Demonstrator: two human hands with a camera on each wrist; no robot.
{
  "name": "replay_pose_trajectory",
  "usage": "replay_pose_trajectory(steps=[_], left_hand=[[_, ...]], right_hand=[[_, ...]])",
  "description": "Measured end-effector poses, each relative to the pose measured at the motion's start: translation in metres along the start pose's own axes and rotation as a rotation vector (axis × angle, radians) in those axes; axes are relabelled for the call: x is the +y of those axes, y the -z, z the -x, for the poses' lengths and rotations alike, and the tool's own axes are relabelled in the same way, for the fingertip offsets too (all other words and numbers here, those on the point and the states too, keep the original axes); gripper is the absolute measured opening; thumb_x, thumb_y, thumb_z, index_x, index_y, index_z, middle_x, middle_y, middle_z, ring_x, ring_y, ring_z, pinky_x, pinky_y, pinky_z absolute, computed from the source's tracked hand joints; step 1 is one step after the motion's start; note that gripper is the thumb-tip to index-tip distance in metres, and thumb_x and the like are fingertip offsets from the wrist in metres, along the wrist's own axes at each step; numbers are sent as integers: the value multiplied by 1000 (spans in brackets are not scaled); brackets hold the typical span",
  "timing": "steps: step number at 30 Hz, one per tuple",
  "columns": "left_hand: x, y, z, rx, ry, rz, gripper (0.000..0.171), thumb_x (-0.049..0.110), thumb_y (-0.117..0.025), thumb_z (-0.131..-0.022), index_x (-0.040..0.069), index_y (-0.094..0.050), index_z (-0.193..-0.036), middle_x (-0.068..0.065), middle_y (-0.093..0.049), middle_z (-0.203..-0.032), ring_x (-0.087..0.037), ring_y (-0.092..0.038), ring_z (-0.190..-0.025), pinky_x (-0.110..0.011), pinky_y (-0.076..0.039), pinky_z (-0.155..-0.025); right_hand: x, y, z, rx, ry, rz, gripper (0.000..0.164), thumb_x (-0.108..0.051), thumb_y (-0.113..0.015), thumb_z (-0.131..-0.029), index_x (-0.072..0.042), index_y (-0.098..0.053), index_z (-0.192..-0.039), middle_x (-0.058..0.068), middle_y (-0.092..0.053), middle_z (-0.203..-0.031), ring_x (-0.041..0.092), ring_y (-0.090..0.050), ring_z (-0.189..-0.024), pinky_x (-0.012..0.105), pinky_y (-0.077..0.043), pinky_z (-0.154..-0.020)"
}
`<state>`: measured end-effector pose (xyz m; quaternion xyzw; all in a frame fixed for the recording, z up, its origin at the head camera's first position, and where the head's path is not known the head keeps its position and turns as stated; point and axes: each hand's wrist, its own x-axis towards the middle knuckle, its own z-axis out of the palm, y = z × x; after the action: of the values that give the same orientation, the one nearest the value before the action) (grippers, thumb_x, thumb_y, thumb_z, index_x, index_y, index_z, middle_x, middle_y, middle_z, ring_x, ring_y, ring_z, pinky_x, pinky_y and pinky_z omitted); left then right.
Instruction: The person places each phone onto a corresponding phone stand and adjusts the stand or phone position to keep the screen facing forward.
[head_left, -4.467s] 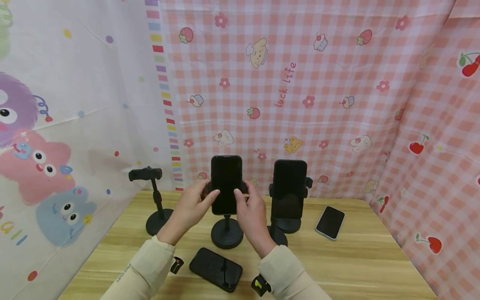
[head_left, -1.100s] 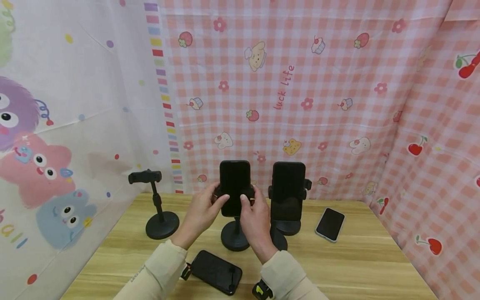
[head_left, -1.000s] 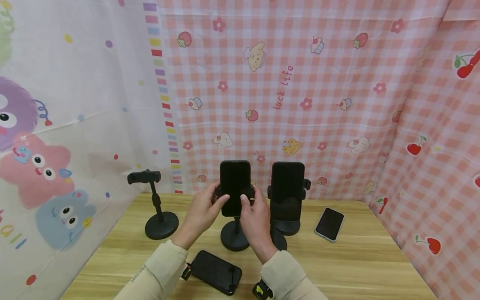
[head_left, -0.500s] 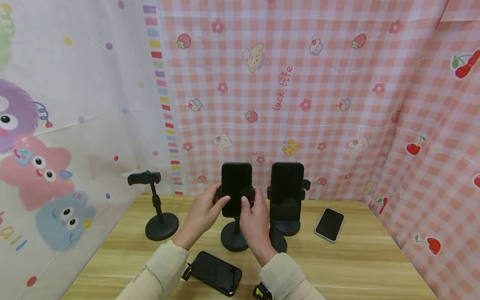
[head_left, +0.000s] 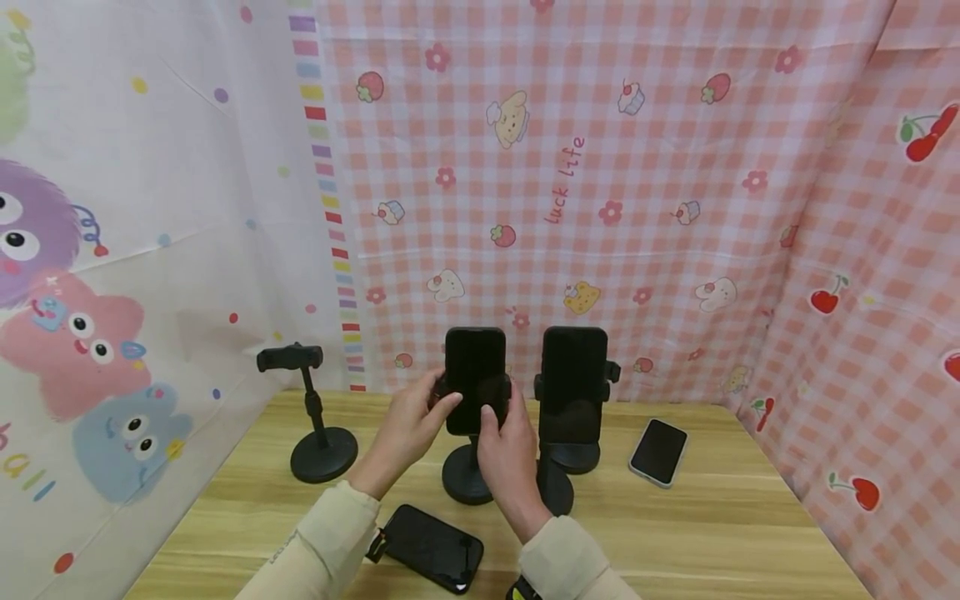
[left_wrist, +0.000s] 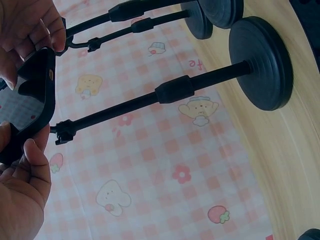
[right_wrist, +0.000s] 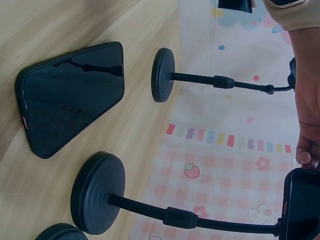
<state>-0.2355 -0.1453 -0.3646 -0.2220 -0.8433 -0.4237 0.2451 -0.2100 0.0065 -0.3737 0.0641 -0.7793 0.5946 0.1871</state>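
Two hands [head_left: 407, 427] [head_left: 510, 452] grip one phone [head_left: 476, 367] on one stand [head_left: 465, 482], near three other phones [head_left: 573, 371] [head_left: 431, 546] [head_left: 658, 452] and three other stands [head_left: 324, 457] [head_left: 557, 490] [head_left: 581, 458].

Head view faces forward-down; wrists' (closer) share held phone [head_left: 476, 367].

The person's left hand [head_left: 407, 423] and right hand [head_left: 510, 458] are ungloved. Both the left sleeve [head_left: 333, 533] and right sleeve [head_left: 566, 557] are cream, ending in broad, softly puckered cuffs. Small dark lettering [head_left: 283, 547] marks the left forearm (too tiny to read surely). A black device [head_left: 377, 547] sits by the left cuff; another [head_left: 522, 591], with a yellow-green patch, by the right.
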Motion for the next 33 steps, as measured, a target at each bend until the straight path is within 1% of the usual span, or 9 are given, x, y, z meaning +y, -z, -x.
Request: replay_pose_trajectory(steps=[4,8,14,17,20,26,28,33], left_hand=[[0,0,0,-9,-2,-3,39,20,-63,-99,0,-57,-131,-3,-67,-89,-10,-57,-67,-29,-49,-61],[0,0,1,-15,-1,-4,38,21,-63,-99,1,-58,-131,-1,-65,-85,-9,-54,-64,-29,-47,-59],[1,0,1,-20,9,1,38,20,-63,-99,1,-58,-132,-2,-64,-84,-10,-54,-64,-29,-47,-59],[1,0,2,-20,24,4,39,19,-63,-99,1,-58,-132,-2,-64,-83,-11,-54,-64,-29,-47,-59],[2,0,2,-19,28,17,38,20,-64,-99,2,-58,-132,-1,-63,-83,-11,-53,-63,-29,-46,-58],[3,0,4,-11,26,15,35,19,-64,-99,3,-59,-129,1,-62,-84,-11,-51,-63,-29,-46,-58],[4,0,4,-8,32,14,35,19,-64,-99,4,-59,-129,1,-62,-84,-11,-51,-63,-28,-46,-59],[5,0,5,-8,48,43,35,19,-63,-99,7,-59,-131,1,-64,-88,-12,-52,-64,-29,-46,-59]], right_hand=[[3,0,2,5,16,8,50,-18,-57,-102,-17,-39,-149,9,-57,-135,27,-57,-120,51,-46,-97],[5,0,5,-6,17,9,55,-20,-58,-101,-17,-36,-151,9,-56,-138,27,-55,-123,54,-43,-100],[11,1,10,-35,-13,56,44,-22,-58,-101,-10,-47,-142,11,-55,-135,27,-57,-113,53,-46,-96],[14,2,13,-49,-17,73,44,-22,-57,-102,-6,-48,-142,12,-54,-134,30,-55,-118,54,-44,-98],[17,3,15,-60,-10,81,44,-21,-57,-102,-5,-48,-142,12,-53,-134,30,-53,-123,55,-43,-99],[25,4,19,-71,-6,133,35,-18,-58,-101,-7,-55,-134,8,-58,-118,25,-58,-105,47,-49,-87],[28,4,20,-73,-8,153,32,-17,-58,-101,-7,-57,-131,7,-58,-112,25,-58,-102,46,-49,-85],[35,7,25,-92,4,202,25,-16,-59,-100,-5,-61,-122,6,-58,-104,22,-57,-95,44,-48,-83]])
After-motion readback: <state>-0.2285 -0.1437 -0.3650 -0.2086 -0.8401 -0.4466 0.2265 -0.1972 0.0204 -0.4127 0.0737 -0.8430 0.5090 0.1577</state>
